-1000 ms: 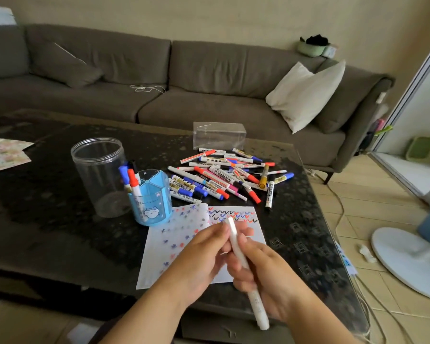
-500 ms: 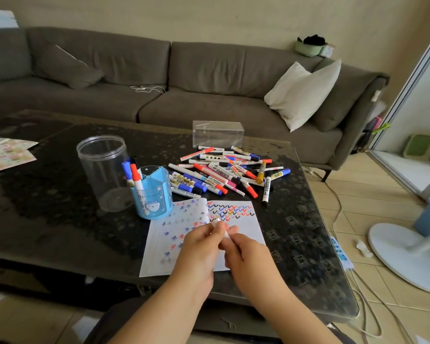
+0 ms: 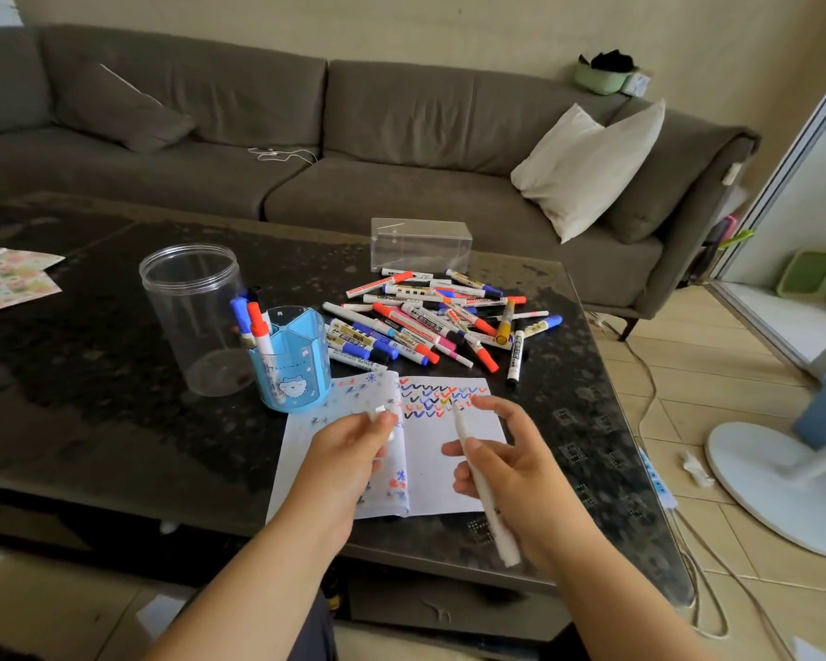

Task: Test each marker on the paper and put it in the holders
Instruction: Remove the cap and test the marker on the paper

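My right hand (image 3: pixel 516 474) holds a white marker (image 3: pixel 485 493), uncapped, its tip over the white paper (image 3: pixel 439 465) below rows of coloured check marks. My left hand (image 3: pixel 349 450) pinches the marker's white cap (image 3: pixel 378 413) above the paper's left half. A pile of markers (image 3: pixel 425 322) with red, blue, pink and yellow caps lies behind the paper. A blue holder (image 3: pixel 296 364) stands left of the pile with a blue-capped and a red-capped marker (image 3: pixel 260 336) in it. A clear round jar (image 3: pixel 192 317) stands behind it.
The dark glass table (image 3: pixel 91 374) ends at a front edge near my arms. A clear plastic box (image 3: pixel 420 244) sits behind the pile. Patterned sheets (image 3: pixel 6 283) lie far left. A grey sofa runs behind; a white fan base (image 3: pixel 778 484) and cables sit on the floor right.
My hands were together on the capped marker. They have pulled apart: the cap came off in my left hand, and my right hand now holds the marker over the paper.
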{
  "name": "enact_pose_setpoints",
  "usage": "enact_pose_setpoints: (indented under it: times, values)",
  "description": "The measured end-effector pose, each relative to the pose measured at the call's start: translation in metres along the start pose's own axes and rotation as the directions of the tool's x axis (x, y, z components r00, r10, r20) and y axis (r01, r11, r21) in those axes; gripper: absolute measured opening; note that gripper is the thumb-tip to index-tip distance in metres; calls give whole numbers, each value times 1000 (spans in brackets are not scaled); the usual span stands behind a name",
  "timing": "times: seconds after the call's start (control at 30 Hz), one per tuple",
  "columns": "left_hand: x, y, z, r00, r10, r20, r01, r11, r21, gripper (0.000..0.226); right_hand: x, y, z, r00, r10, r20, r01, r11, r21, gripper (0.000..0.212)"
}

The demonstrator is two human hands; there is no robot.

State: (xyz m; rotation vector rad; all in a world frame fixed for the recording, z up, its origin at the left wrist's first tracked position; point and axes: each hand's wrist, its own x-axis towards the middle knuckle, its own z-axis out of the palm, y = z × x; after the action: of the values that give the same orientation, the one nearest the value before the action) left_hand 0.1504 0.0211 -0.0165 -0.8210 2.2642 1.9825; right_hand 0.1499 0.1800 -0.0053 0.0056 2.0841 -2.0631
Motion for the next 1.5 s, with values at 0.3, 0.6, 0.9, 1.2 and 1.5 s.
enact_pose_setpoints:
  times: [0.3,0.6,0.9,1.2,1.5]
  values:
    - [39,-17,13,974,223,43,-227,961,158,7,44,8,-22,985,170,18,-152,821,551,18]
    - [75,-56,34,743,641,195,-646,609,460,10,107,32,-15,993,-8,-122,-24,966,-258,23]
    - [93,-70,39,643,750,157,-703,497,509,12,140,62,-8,960,-188,-208,90,909,-406,22]
    - [92,-69,39,676,724,138,-678,537,502,11,144,67,-12,964,-199,-175,109,900,-422,33]
    - [88,-67,38,697,700,154,-663,549,509,11,142,64,-11,973,-172,-151,85,886,-455,38]
